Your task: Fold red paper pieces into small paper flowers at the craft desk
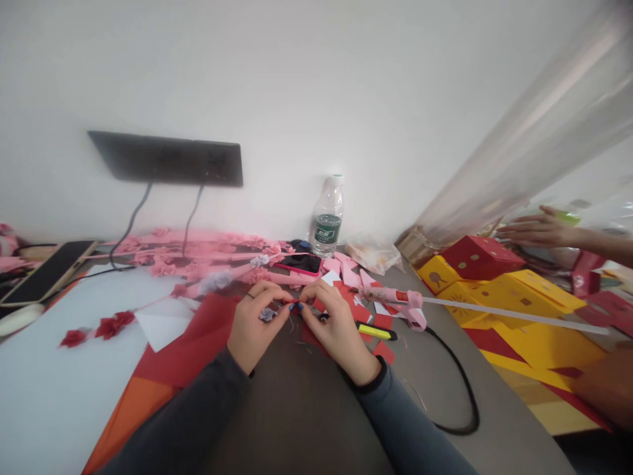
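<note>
My left hand (261, 321) and my right hand (337, 323) meet over the table, thumbs and fingertips pinched close together. Between them is a tiny dark patch of red and blue (297, 307), too small and covered to name. A purple-grey paper flower (268, 315) lies just beside my left fingers. Red paper pieces (384, 351) and a yellow-and-black utility knife (376, 330) lie to the right of my right hand. A pink glue gun (395, 298) rests beyond the knife, a long whitish stick (514, 314) extending from its rear.
Pink paper-flower stems (173, 254) line the wall. A water bottle (327, 221) stands behind a pink-cased phone (302, 264). White sheets (64, 389) and red paper (190, 349) lie left. A black cord (472, 389) loops right, near yellow boxes (509, 293) and another person's hand (537, 229).
</note>
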Available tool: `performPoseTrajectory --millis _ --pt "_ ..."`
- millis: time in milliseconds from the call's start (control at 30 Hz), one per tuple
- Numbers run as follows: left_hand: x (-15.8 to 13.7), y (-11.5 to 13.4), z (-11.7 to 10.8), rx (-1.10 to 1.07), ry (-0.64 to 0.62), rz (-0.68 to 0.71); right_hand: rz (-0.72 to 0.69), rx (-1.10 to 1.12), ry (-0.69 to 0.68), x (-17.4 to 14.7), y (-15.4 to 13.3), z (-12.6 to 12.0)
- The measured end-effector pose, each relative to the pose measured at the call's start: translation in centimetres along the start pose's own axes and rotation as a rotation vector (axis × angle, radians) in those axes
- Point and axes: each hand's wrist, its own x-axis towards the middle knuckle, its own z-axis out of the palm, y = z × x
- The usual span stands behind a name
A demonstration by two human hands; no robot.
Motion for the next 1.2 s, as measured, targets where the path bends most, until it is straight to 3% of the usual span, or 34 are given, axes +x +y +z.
performPoseTrajectory --millis 200,367,500,633,833,1067,1200 --pt "0.0 -0.1 0.0 -0.052 -0.017 -0.013 0.0 0.037 -0.008 0.1 -0.3 -0.1" --pt "-0.2 -0.6 0.2 -0.322 -0.007 -0.191 0.009 0.08 -0.023 0.1 -0.3 -0.1" --pt "0.1 -0.7 0.0 -0.365 -0.071 -0.281 0.027 0.085 0.02 0.0 -0.1 0.1" --pt "0.2 -0.7 -0.1 -0.349 -0.068 -0.306 0.036 0.104 -0.008 0.1 0.1 0.1" --pt "-0.1 -0.8 0.3 -0.369 0.005 -0.287 0.157 0.225 0.021 0.3 0.2 0.1" --pt "0.1 -0.3 0.2 -0.494 -0.036 -0.396 0.184 0.273 -0.005 0.3 0.8 0.2" --pt "0.1 -0.5 0.4 -0.544 -0.024 -0.388 0.227 0.297 -0.043 0.3 1.2 0.2"
